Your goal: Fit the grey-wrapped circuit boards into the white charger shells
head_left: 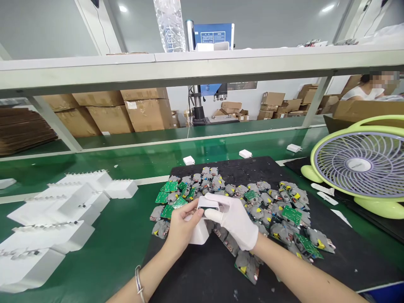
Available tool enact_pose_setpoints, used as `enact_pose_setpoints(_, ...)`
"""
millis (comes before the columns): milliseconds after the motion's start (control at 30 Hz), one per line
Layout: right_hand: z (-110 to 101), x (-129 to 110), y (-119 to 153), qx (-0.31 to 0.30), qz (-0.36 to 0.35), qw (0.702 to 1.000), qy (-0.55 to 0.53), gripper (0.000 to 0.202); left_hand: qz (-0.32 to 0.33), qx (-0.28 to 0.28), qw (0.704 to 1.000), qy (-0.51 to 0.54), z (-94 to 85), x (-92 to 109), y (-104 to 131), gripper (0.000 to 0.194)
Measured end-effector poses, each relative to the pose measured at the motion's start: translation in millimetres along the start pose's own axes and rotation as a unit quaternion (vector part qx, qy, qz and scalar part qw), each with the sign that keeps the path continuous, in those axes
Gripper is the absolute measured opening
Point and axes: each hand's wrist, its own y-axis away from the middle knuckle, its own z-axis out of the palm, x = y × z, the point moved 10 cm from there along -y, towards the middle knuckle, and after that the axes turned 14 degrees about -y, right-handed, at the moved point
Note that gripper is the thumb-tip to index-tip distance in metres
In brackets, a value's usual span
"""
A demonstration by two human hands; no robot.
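My left hand (pixel 183 225), bare and with a bracelet at the wrist, is closed on a white plastic charger housing (pixel 199 234). At its upper end sits a smaller white piece (pixel 207 203) with a dark gap under its edge. White-gloved, my right hand (pixel 235 219) pinches this upper piece between thumb and fingers. I cannot tell whether the two white parts are joined. Around and behind both hands lie many grey-potted circuit boards (pixel 292 214) with green undersides and yellow parts, spread on a black mat (pixel 195 277).
White housings stand in rows (pixel 53 204) on the green table (pixel 110 252) at left. Three white chargers, one of them a plug (pixel 245 154), lie beyond the mat. A green fan (pixel 360 165) stands at right. A shelf (pixel 202 67) crosses overhead; a person (pixel 362 90) is at far right.
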Motion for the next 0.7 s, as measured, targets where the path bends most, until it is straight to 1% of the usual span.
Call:
enact_pose_setpoints(100,3,-6,4,0.004,0.003,1.000,-0.004,0.029,0.001,-0.002,1.000,-0.011,2.7,4,3,0.045)
enact_pose_setpoints(200,4,-8,4,0.008,0.012,1.000,-0.021,0.029,-0.024,-0.008,0.999,-0.032,6.3,5,6,0.046)
enact_pose_setpoints(267,-1,-3,2,0.028,0.037,0.998,-0.048,0.031,-0.042,-0.012,0.998,-0.043,7.7,3,7,0.043)
enact_pose_setpoints(300,-7,2,1,0.048,0.057,0.995,-0.064,0.033,-0.050,-0.014,0.998,-0.046,8.2,3,6,0.042)
enact_pose_setpoints(367,-18,14,-1,0.093,0.106,0.986,-0.093,0.037,-0.063,-0.023,0.996,-0.050,9.7,1,4,0.040)
enact_pose_setpoints(433,-25,26,0,0.123,0.153,0.974,-0.117,0.041,-0.074,-0.032,0.995,-0.056,10.8,-1,3,0.038)
enact_pose_setpoints(567,-27,34,1,0.143,0.191,0.963,-0.128,0.045,-0.080,-0.047,0.993,-0.071,12.3,-3,2,0.038)
enact_pose_setpoints(700,-23,40,4,0.134,0.230,0.956,-0.121,0.048,-0.085,-0.061,0.990,-0.094,14.9,-7,5,0.040)
